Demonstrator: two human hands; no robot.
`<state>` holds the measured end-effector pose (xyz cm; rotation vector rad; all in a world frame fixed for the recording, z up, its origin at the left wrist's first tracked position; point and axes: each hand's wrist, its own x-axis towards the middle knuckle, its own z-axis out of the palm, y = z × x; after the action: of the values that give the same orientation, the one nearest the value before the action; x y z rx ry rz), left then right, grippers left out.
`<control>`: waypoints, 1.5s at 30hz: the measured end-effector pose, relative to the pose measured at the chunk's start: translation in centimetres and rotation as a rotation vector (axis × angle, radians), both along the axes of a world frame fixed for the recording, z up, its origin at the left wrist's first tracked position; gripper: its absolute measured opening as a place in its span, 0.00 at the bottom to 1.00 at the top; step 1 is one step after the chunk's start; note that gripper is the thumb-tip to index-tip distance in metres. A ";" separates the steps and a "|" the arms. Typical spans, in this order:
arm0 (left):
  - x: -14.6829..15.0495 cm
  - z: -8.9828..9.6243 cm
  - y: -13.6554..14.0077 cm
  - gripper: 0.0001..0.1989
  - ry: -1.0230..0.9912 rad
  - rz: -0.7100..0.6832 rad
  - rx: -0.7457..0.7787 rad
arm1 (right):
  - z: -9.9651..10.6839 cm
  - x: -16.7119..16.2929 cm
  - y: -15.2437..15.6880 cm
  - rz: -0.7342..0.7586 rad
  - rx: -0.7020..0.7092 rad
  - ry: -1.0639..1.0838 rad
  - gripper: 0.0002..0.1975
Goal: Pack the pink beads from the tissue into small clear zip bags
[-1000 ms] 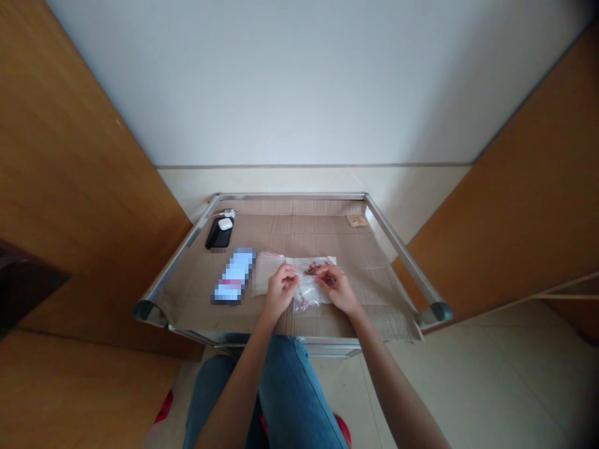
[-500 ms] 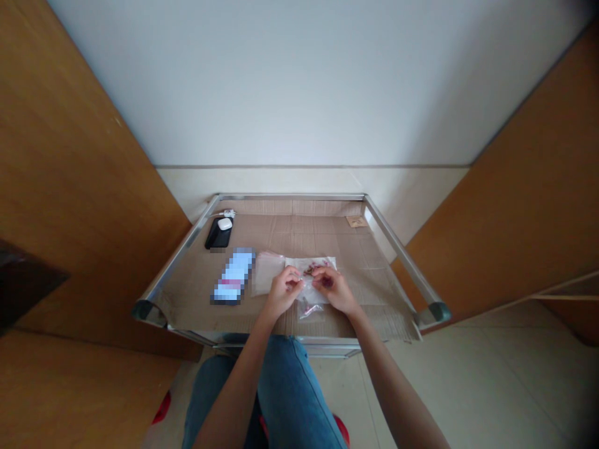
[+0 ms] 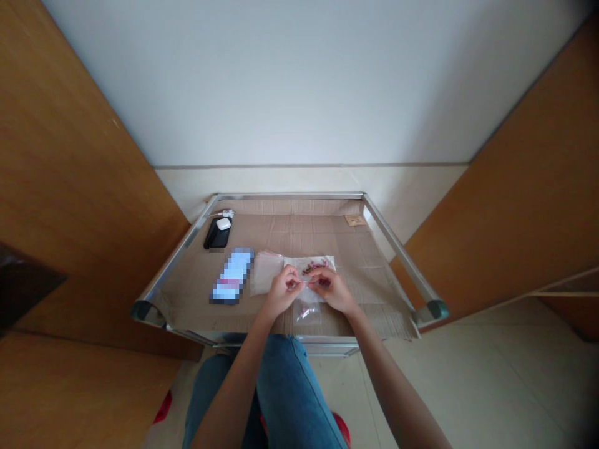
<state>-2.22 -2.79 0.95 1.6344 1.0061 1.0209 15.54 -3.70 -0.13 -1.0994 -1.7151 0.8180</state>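
A small clear plastic bag (image 3: 307,313) with a little pink content hangs at the near side of my fingers, over the cardboard. My left hand (image 3: 284,292) pinches the bag's upper edge between thumb and forefinger. On the other side, my right hand (image 3: 334,293) pinches the same edge, its fingertips close to the left ones. Behind the hands, small pink and red pieces (image 3: 314,267) lie on a white sheet (image 3: 327,260); my right hand hides part of them. Flat clear plastic bags (image 3: 264,273) lie left of the sheet, beside my left hand.
Cardboard (image 3: 290,234) lines a metal-framed cart top with raised rails (image 3: 397,246). A phone (image 3: 233,275) with a blurred screen lies at left. Behind it are a black device (image 3: 218,234), a white case (image 3: 224,224) and a white plug (image 3: 228,213). A brown card (image 3: 355,220) sits back right.
My fingertips have come closer together at the bag's upper edge, the right hand shifting slightly left. The bag now hangs flatter and a little further left.
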 end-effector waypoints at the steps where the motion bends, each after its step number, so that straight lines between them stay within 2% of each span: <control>1: 0.0 -0.1 0.1 0.09 -0.006 0.009 0.012 | 0.0 0.0 0.0 0.004 -0.002 0.000 0.09; 6: 0.0 -0.5 0.1 0.11 0.017 0.077 0.061 | -0.2 0.1 0.0 -0.008 -0.013 -0.001 0.09; 12: 0.0 -0.2 0.1 0.12 0.021 -0.013 0.024 | -0.2 0.1 0.1 0.018 -0.005 0.004 0.08; 18: 0.0 -0.4 0.2 0.10 -0.015 -0.022 -0.012 | 0.1 0.0 0.0 0.043 -0.015 0.024 0.07; 24: 0.1 -0.2 0.1 0.12 -0.016 0.021 -0.013 | 0.2 0.0 0.0 -0.004 0.007 0.012 0.07; 29: 0.0 -0.5 0.1 0.13 -0.056 0.096 -0.053 | 0.1 0.2 0.2 -0.103 0.018 0.028 0.07; 35: -0.2 -0.9 0.2 0.13 -0.099 0.106 -0.060 | 0.2 0.2 0.1 -0.106 0.013 0.050 0.10; 40: -0.3 -0.3 0.1 0.21 -0.194 0.049 -0.139 | 0.2 0.3 0.1 -0.121 -0.001 0.078 0.12; 45: -0.5 -0.1 0.1 0.26 -0.267 0.071 -0.142 | 0.5 0.0 -0.1 -0.110 0.028 -0.065 0.10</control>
<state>-2.72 -2.69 0.80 1.3158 0.9387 1.1536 15.54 -3.85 0.40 -1.2015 -1.6977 0.6940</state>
